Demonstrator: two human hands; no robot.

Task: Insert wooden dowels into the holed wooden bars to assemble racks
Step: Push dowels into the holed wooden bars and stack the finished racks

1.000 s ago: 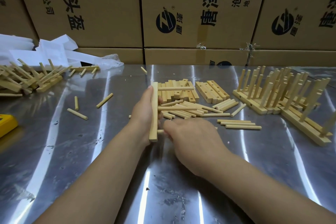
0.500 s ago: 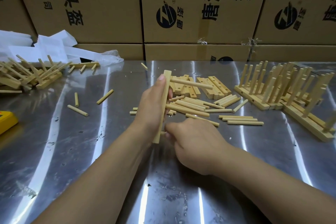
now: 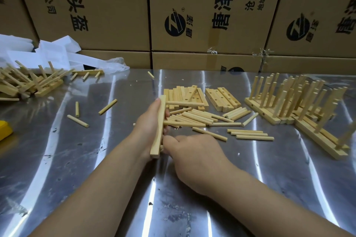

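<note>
Brown cardboard boxes point(image 3: 115, 5) back a shiny steel surface point(image 3: 77, 159). At frame centre the left hand point(image 3: 148, 127) clamps a pale holed wooden bar point(image 3: 159, 131), long axis running up-frame, two inserted dowels point(image 3: 185, 103) pointing right. The right hand point(image 3: 196, 159), fingers curled, pinches a mostly hidden dowel point(image 3: 161, 147) at the bar's lower end.

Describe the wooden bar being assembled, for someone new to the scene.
On the shiny steel table, find the pile of pale round dowels. Just left, the long pale wooden bar is gripped in the left hand, unlike bars stacked flat behind.
</note>
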